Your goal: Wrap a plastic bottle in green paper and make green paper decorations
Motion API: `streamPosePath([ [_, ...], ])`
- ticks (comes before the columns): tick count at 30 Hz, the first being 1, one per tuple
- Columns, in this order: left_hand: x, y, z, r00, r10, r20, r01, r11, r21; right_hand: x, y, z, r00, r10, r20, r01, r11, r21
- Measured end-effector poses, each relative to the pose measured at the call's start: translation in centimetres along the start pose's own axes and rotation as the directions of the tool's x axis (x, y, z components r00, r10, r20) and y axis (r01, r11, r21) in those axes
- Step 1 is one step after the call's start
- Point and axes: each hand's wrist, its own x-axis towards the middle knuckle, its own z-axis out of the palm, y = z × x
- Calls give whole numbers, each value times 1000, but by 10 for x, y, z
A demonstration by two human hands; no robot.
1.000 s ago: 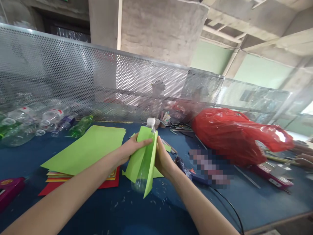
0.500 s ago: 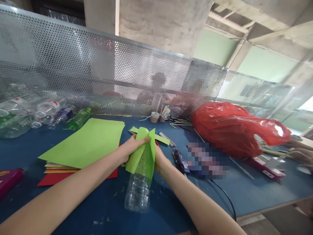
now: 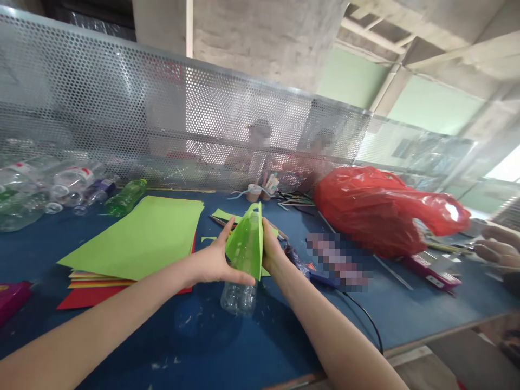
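Observation:
A clear plastic bottle (image 3: 239, 300) stands slightly tilted over the table in front of me, with a bright green sheet of paper (image 3: 260, 244) partly wrapped round its upper part. My right hand (image 3: 271, 246) presses the paper against the bottle's right side; its fingers are mostly hidden behind the sheet. On the left, my left hand (image 3: 213, 262) is spread wide, thumb and index finger far apart beside the bottle. Whether its thumb touches the bottle I cannot tell. Scissors (image 3: 221, 221) and green paper scraps (image 3: 209, 239) lie just behind.
A stack of coloured paper (image 3: 138, 238) lies at left, near several plastic bottles (image 3: 125, 197). To the right are a glue gun (image 3: 320, 278) with a black cable, a red plastic bag (image 3: 374, 211) and a purple box (image 3: 433, 273). A perforated metal screen (image 3: 162, 119) runs behind; another person's hand (image 3: 498, 246) is far right.
My left hand has let go of the paper and spread its fingers lower on the left side. Bottle and paper have moved slightly right and away, and the sheet's left flap has shifted.

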Motion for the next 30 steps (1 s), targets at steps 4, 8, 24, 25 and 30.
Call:
streamPosePath([
  [4, -15, -14, 2, 987, 149, -65, -128, 958, 257, 3, 3, -3, 994, 74, -86, -70, 997, 41],
  [8, -30, -19, 3, 976, 218, -26, -197, 919, 341, 1, 3, -1, 988, 128, -89, -124, 991, 54],
  [24, -31, -26, 11, 796, 503, -336, -243, 775, 583, -27, 1, 31, 964, 152, 216, -159, 987, 15],
  [25, -32, -27, 11, 789, 518, -329, -262, 770, 582, -28, 0, 32, 963, 157, 219, -161, 987, 4],
  [30, -32, -36, 13, 769, 576, -276, -330, 728, 601, -30, -4, 32, 982, 119, 148, -120, 993, -4],
])
